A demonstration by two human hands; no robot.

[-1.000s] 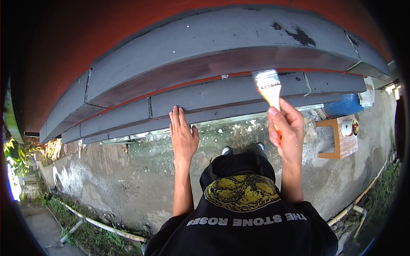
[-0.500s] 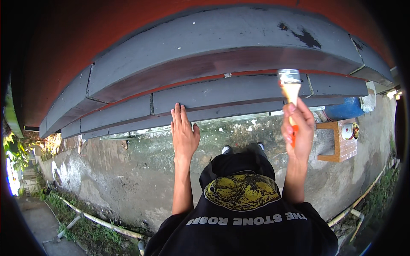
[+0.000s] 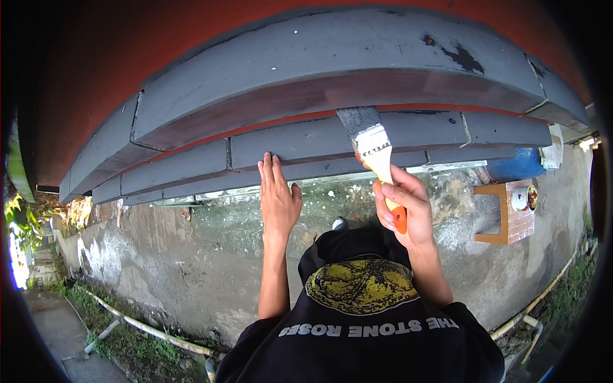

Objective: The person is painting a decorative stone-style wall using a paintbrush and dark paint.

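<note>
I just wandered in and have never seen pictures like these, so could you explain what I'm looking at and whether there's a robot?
No robot here: these are a person's own bare hands. The view comes from a wide camera worn on the person's head, looking down, and its lens makes straight edges curve.

The right hand holds a flat paintbrush with a cream and orange handle, its dark bristles up at the long grey ledges; exactly where they touch is hard to tell. The left hand is empty, fingers extended, fingertips at a ledge's lower edge.

Off to the right, a low brown table with a brick-patterned top bears a round white container. Behind it is a blue rounded object.
</note>
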